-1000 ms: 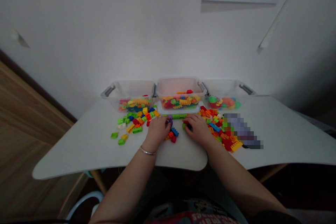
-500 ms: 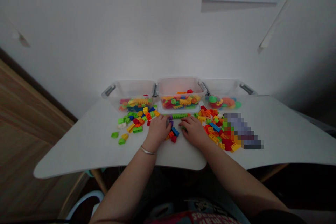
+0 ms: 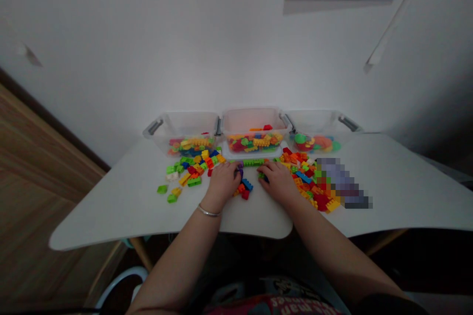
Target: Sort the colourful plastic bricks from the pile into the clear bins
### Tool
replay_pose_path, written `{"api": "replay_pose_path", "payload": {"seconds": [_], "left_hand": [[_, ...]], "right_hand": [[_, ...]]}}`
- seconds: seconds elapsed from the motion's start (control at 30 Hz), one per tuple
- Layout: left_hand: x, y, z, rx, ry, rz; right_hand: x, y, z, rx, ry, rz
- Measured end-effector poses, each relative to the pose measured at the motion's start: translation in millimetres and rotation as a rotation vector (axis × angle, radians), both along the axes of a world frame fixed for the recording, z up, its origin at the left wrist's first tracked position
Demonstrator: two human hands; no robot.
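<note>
My left hand (image 3: pixel 222 180) rests over the table with its fingers closed round a small purple toy brick (image 3: pixel 240 164). My right hand (image 3: pixel 276 180) is a short way to the right, fingers curled over a small green brick (image 3: pixel 262 176), mostly hidden under them. Just beyond both hands lies a long green strip of bricks (image 3: pixel 253 162), with an orange piece at its right end. Between the hands, nearer to me, are a blue brick (image 3: pixel 247 184) and a red brick (image 3: pixel 245 195), next to a few orange ones.
Loose bricks spread left (image 3: pixel 194 182) and right (image 3: pixel 305 187) of my hands. Along the wall stand three clear boxes, left (image 3: pixel 190 120), middle (image 3: pixel 254 118) and right (image 3: pixel 314 120), holding colourful pieces. A blurred-out flat object (image 3: pixel 343 182) lies at the right. The white table (image 3: pixel 121 206) has a curved front edge.
My right hand has shifted slightly to the right, away from the left one, and the green brick under its fingers shows more. My left hand has stayed nearly still.
</note>
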State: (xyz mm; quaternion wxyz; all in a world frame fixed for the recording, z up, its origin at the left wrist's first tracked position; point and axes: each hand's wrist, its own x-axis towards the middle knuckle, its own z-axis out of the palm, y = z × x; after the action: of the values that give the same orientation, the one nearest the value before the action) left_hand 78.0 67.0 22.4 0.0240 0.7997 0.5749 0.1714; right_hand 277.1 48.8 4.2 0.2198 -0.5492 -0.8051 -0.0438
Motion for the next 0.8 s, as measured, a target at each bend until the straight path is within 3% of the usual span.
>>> {"api": "replay_pose_path", "payload": {"seconds": [0.27,0.8], "left_hand": [[0,0,0.2,0.006,-0.008,-0.007],[-1,1,-3.0,0.015,-0.013,-0.005]], "right_hand": [[-8,4,-5.7,-0.017,0.012,0.093],[-7,16,0.1,-0.034,-0.012,0.016]]}}
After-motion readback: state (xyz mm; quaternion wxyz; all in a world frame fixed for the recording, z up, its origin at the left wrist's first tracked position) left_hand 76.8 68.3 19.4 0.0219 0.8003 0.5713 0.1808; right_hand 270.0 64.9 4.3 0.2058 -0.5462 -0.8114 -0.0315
